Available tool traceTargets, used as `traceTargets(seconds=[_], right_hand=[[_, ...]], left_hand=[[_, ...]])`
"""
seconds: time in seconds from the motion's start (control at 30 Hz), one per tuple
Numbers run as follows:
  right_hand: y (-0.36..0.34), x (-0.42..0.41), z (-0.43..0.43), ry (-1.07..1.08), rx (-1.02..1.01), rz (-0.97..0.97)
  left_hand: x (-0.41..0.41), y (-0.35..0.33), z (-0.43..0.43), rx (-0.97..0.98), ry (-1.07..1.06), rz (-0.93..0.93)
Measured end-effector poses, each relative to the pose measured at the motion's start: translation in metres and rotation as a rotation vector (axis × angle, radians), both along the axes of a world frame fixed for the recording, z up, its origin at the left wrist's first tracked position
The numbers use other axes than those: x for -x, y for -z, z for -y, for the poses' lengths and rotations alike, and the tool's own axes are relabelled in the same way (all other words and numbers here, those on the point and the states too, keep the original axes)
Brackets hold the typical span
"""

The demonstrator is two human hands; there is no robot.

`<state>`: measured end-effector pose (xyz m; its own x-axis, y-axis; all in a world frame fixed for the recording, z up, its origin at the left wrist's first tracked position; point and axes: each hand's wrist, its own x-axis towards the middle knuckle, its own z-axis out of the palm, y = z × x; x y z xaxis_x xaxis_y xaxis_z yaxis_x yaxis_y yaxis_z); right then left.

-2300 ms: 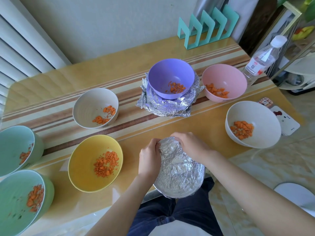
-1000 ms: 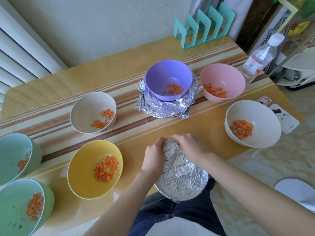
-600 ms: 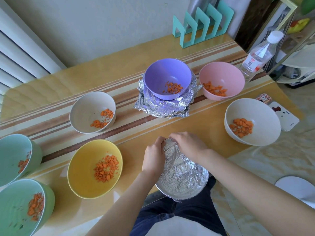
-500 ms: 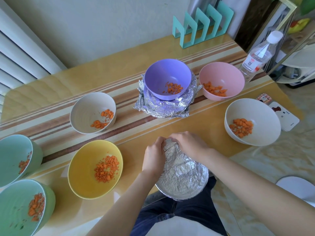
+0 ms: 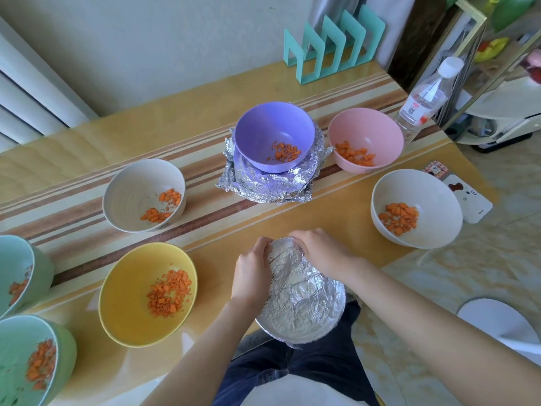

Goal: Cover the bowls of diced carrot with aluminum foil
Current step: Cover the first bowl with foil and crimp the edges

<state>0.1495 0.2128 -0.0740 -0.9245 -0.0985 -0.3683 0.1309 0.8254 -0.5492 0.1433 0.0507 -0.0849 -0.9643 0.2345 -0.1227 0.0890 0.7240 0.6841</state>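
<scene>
Head view: a foil-covered bowl (image 5: 303,300) sits at the near edge of the counter (image 5: 187,118), just in front of the person's lap. Crinkled foil is stretched over its whole top, so its contents are hidden. The left hand (image 5: 251,273) curls its fingers over the far-left rim, gripping the foil against the bowl. The right hand (image 5: 319,250) does the same on the far-right rim, and the fingertips of the 2 hands nearly meet at the far side.

7 open bowls of diced carrot ring it:
- A yellow bowl (image 5: 123,303) stands just to the left.
- 2 green bowls (image 5: 44,271) (image 5: 64,356) stand at the left edge.
- A beige bowl (image 5: 131,189) stands beyond the yellow one.
- A purple bowl (image 5: 275,124) rests on a crumpled stack of foil sheets (image 5: 263,189) at the centre.
- A pink bowl (image 5: 366,127) is beside the purple one.
- A white bowl (image 5: 424,194) stands at the right.

A clear bottle (image 5: 424,98) stands at the far right corner, and a teal rack (image 5: 333,42) stands against the wall.
</scene>
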Motion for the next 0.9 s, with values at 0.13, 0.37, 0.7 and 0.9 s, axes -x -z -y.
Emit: traceTargets(seconds=[0.13,0.37,0.7,0.9], right_hand=[[0.002,0.004,0.004,-0.058,-0.015,-0.008],[-0.009,0.001,-0.003,0.032,0.128,-0.001],[0.005,-0.01,-0.002,0.117,0.089,-0.076],[0.004,-0.009,-0.001,0.037,0.088,-0.066]], left_hand=[[-0.006,-0.004,0.002,0.03,-0.015,0.014],[-0.015,-0.005,0.008,0.075,-0.045,0.088],[0.001,-0.003,-0.008,-0.064,0.007,0.032],[0.001,-0.002,-0.007,-0.037,0.016,-0.057]])
